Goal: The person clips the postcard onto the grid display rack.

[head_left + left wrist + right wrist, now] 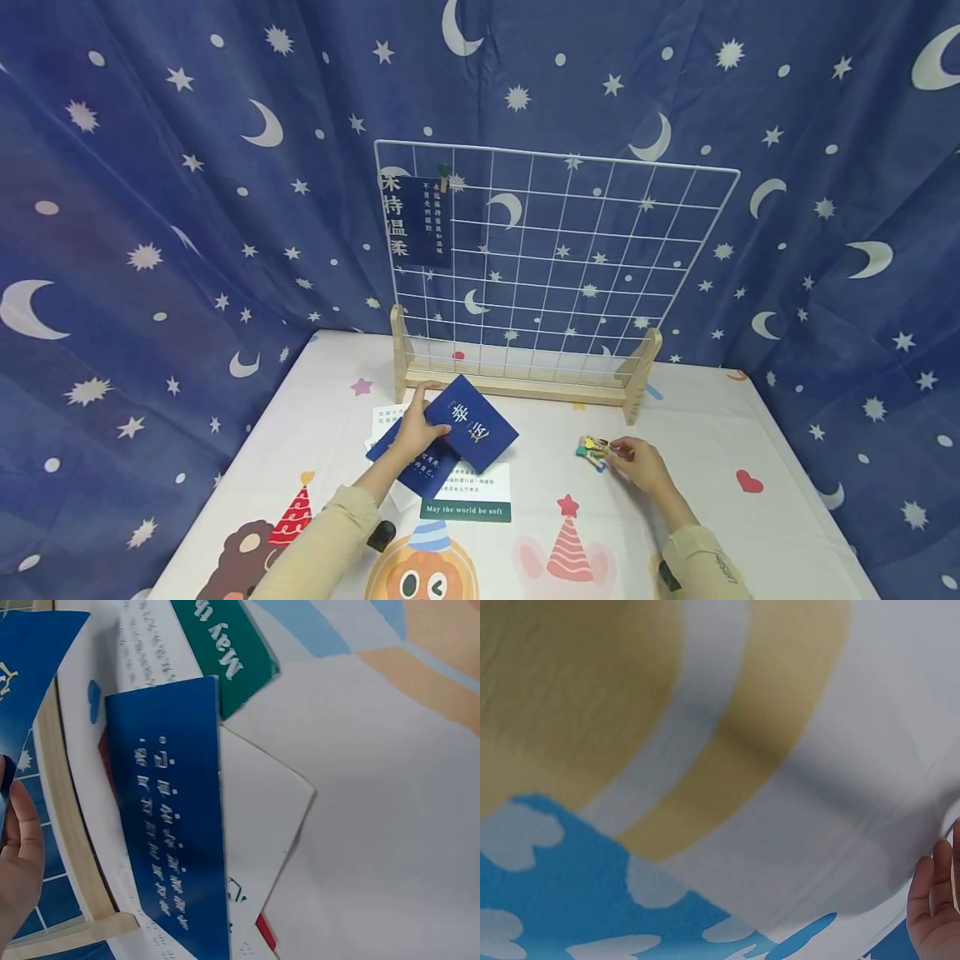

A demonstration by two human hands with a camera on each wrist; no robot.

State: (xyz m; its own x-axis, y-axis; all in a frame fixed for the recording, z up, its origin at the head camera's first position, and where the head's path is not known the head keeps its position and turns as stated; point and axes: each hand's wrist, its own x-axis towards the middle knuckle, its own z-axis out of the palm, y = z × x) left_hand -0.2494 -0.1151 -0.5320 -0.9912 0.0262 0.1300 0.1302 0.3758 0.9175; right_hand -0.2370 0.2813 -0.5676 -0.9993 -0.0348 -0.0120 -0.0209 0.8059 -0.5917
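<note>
Left hand (415, 427) grips a navy card (471, 422) (white characters); right hand (643, 463) pinches small coloured clips (592, 450). A green-banded card (467, 493) reads "May the world be soft".

A white wire grid (558, 258) on a wooden stand (517, 387) fills the frame's middle, a dark blue card (417, 221) clipped at its upper left. Star-and-moon cloth (150, 208) hangs behind the bench (765, 517).
</note>
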